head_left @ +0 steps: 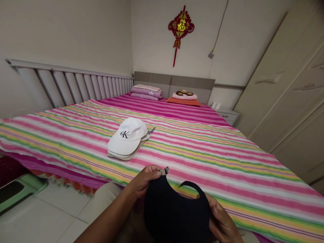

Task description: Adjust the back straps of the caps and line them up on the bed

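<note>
A black cap (177,209) is held up near my lap, its back opening toward the bed. My left hand (145,179) pinches the metal buckle (163,171) at one side of the opening. Around the cap's other side my right hand (220,216) is closed, some of its fingers hidden behind the fabric. The loose end of the strap (191,185) curls free over the opening, out of the buckle. Ahead on the bed lies a white cap (133,130) with black letters, stacked on at least one more cap (131,157).
A striped sheet (202,148) covers the bed. Folded purple bedding (146,92) and a pink and orange pile (184,98) sit by the headboard (174,82). At lower left stands a green stool (30,185). A wardrobe (286,87) and a nightstand (229,116) are on the right.
</note>
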A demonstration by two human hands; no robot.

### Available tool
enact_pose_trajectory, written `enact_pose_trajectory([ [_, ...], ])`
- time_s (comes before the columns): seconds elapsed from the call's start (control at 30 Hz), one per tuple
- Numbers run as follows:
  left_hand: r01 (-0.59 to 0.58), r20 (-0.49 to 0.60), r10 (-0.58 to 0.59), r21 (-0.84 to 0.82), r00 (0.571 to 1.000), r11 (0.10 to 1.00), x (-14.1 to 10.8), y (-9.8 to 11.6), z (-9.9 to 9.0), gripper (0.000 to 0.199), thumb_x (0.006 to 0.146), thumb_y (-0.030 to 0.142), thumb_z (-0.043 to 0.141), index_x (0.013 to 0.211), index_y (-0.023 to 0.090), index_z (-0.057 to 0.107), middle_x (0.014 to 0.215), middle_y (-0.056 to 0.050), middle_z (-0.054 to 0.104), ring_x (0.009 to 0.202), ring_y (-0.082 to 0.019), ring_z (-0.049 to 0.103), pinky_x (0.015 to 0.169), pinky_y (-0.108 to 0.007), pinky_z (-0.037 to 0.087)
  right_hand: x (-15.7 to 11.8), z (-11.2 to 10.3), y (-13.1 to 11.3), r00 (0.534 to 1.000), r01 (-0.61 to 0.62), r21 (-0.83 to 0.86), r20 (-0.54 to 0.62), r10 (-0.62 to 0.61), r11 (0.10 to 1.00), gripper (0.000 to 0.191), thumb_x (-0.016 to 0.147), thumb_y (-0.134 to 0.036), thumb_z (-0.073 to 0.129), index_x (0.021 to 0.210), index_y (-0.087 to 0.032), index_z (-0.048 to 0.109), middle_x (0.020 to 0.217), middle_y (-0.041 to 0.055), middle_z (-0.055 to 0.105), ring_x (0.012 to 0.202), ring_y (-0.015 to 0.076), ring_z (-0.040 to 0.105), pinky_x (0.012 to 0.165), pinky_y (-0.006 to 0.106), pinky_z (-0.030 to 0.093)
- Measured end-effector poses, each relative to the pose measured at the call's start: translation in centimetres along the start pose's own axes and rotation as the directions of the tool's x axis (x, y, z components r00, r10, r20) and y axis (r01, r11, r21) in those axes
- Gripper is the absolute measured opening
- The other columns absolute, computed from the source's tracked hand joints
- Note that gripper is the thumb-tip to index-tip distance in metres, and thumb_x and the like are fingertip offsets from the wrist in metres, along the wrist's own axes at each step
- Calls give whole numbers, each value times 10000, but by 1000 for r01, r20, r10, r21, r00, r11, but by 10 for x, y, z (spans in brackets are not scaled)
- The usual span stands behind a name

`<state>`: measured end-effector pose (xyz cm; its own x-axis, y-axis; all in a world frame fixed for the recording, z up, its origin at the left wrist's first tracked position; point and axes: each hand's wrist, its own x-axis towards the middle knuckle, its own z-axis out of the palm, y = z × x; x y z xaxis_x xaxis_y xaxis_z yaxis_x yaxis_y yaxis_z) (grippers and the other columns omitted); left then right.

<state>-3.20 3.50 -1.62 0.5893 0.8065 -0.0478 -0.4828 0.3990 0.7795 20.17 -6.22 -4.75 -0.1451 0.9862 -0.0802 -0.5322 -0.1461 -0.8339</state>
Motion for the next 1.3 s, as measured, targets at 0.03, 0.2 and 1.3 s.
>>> enact_pose_trajectory([
  [0.03,7,-2,-7,8,1000,1000,0,0,1,164,585,190,722,696,92,651,569,-13,598,467,-60,503,471,-164,356,0,4,-4,999,-12,-1,33,12,1000,335,548,-396,737,797,-183,669,719,64,684,599,186,609,577,268,469],
  [0.2,37,30,-38,38,999,999,1,2,6,110,621,162,696,702,100,655,616,-29,624,516,-80,543,526,-186,394,2,18,-20,997,66,-34,34,-64,997,216,570,-343,734,675,-181,638,674,37,632,616,152,560,548,224,426],
  [1.3,-98,-142,203,534,969,840,8,-25,13,213,641,294,660,779,138,617,608,17,549,575,-80,475,559,-202,352,9,14,-18,974,194,41,-124,-187,980,152,706,-305,650,810,-201,613,483,-39,544,358,54,453,388,167,357],
])
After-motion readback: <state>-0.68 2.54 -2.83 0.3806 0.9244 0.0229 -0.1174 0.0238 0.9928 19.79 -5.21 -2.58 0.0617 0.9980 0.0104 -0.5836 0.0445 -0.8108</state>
